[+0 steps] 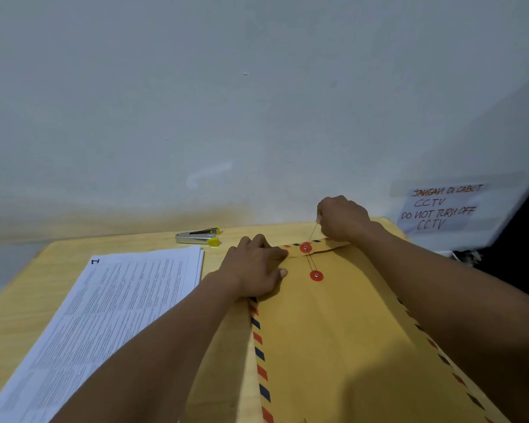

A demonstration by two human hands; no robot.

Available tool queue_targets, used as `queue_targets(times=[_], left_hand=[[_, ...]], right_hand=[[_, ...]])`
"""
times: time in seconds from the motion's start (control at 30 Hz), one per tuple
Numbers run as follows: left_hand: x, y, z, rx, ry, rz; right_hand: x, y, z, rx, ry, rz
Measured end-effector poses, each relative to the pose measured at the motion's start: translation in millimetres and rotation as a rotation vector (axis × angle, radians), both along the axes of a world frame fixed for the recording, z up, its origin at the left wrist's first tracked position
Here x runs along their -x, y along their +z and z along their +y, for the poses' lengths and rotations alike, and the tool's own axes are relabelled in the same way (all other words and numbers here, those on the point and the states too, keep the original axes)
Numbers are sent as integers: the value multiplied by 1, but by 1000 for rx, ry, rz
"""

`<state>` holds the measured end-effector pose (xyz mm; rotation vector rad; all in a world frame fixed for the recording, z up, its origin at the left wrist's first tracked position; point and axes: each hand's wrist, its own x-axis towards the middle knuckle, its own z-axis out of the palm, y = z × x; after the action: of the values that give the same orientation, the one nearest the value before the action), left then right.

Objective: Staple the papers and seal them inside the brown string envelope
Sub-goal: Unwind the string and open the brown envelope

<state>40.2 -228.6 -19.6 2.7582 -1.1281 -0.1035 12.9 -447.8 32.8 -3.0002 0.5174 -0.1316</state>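
The brown string envelope (333,331) with red and blue striped edges lies on the wooden table, its flap folded down at the far end. Two red discs sit on it: one on the flap (305,247), one on the body (316,275), with string running between them. My left hand (255,267) presses flat on the envelope's far left corner. My right hand (341,218) pinches the string's end (313,232) just beyond the flap and holds it taut. A stack of printed papers (104,315) lies to the left. A silver and yellow stapler (197,236) rests at the far table edge.
The table (22,303) butts against a pale wall. A handwritten note about CCTV (440,209) is taped to the wall at the right. Something dark stands at the far right edge (526,254).
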Motion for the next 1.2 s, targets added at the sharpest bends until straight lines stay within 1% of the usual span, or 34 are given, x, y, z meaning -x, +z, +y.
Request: queue_targets(times=[0.07, 0.13, 0.2, 0.33, 0.43, 0.57, 0.67, 0.73, 0.77, 0.83, 0.93, 1.0, 1.07, 1.13, 1.2], left_hand=[[-4, -1, 0, 23, 11, 38], [-5, -1, 3, 96, 29, 100], [-4, -2, 6, 167, 47, 150], [5, -2, 14, 245, 61, 210], [15, 3, 19, 258, 60, 253], [26, 7, 22, 244, 84, 282], [30, 8, 23, 203, 82, 282], [29, 9, 24, 172, 81, 269], [28, 9, 24, 160, 86, 271], [27, 11, 24, 146, 91, 281], [27, 12, 23, 162, 89, 293], [27, 12, 22, 169, 89, 293], [25, 11, 21, 173, 89, 295], [24, 10, 20, 177, 85, 292], [24, 9, 19, 175, 85, 295]], right_hand=[[-15, -7, 4, -163, 45, -33], [-22, -11, 16, -365, 144, -69], [-19, -9, 32, -499, 232, -69], [14, 4, 57, -590, 346, -17], [54, 13, 66, -628, 376, 98], [103, 13, 64, -550, 342, 329], [127, 17, 47, -447, 222, 513], [135, 21, 31, -423, 130, 548], [135, 22, 23, -428, 92, 514], [129, 22, 11, -412, 25, 376], [112, 18, 3, -196, -60, 159], [101, 12, 8, -126, -87, 49], [90, 4, 19, -124, -54, -7], [79, -8, 30, -121, -18, -13], [72, -23, 37, -68, -4, -10]])
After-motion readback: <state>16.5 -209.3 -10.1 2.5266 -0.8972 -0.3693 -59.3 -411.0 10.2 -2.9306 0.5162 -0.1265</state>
